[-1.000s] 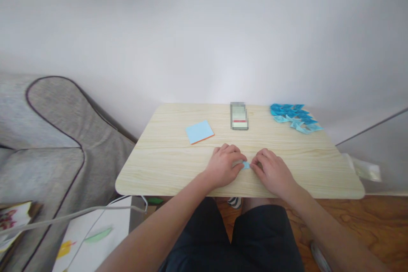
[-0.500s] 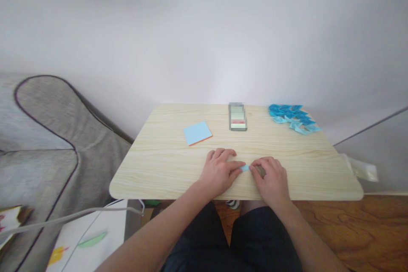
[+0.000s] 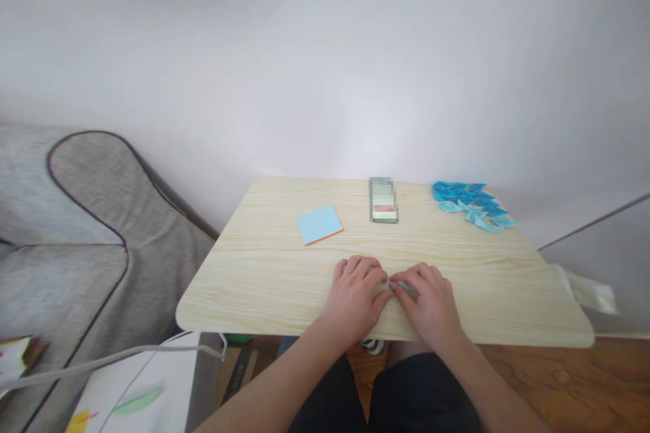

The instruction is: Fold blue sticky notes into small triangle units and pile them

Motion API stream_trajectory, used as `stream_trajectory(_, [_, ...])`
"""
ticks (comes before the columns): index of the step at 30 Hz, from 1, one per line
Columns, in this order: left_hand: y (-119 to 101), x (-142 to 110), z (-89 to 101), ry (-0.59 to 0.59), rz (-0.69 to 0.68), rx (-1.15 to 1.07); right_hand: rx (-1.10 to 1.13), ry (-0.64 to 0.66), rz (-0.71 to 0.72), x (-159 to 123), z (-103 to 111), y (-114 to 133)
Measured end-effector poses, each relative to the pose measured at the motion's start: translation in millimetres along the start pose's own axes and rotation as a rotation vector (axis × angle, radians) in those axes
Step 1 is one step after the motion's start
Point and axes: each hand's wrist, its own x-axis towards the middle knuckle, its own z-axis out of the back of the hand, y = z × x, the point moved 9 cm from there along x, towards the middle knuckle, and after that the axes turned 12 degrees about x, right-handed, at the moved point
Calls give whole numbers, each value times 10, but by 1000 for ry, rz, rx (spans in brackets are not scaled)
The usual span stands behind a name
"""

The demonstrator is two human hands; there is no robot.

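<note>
Fingertips: those of my left hand (image 3: 355, 296) and right hand (image 3: 431, 296) have drawn together since half a second ago, and the fingers of my left, splayed then, are now curled in.
Grip: each of my hands pinches between thumb and forefinger, both on one small paper piece (image 3: 390, 288).
Paper piece: light blue, thin and little; only a sliver shows between my fingertips, so I cannot tell its folds or outline. It sits low over the near middle of the desk (image 3: 264, 284).
Desk: pale, straight wood grain, smooth, with rounded near corners.
Pad: a square stack of flat, matte light-blue sheets (image 3: 319, 224) with an orange-red edge, lying askew beyond my left hand.
Folded shapes: crisp, pointed paper forms (image 3: 460, 191), deep blue behind and pale blue in front, clustered at the far right.
Phone: a flat rectangle (image 3: 384, 200), blurred into blocks, near the far edge.
Sofa: grey woven cloth (image 3: 96, 176) with dark piping, to my left.
</note>
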Motion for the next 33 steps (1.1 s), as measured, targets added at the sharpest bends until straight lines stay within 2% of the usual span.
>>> stream_trajectory(7, [7,-28,-18,19,17,-21,-58,11,77,-33,-28,15])
stream_trajectory(16, [-24,-82,-34,48,14,-46,-48,40,95,-45,-58,11])
stream_trajectory(23, [-109,-243,-42,-19,-40,16,-118,19,180,-248,-22,132])
stream_trajectory(30, [-209,-638,46,-253,-183,111,-315,-40,493,-713,-34,271])
stream_trajectory(33, [-291,-711,132,-262,-296,136,-275,-45,548,-832,-19,293])
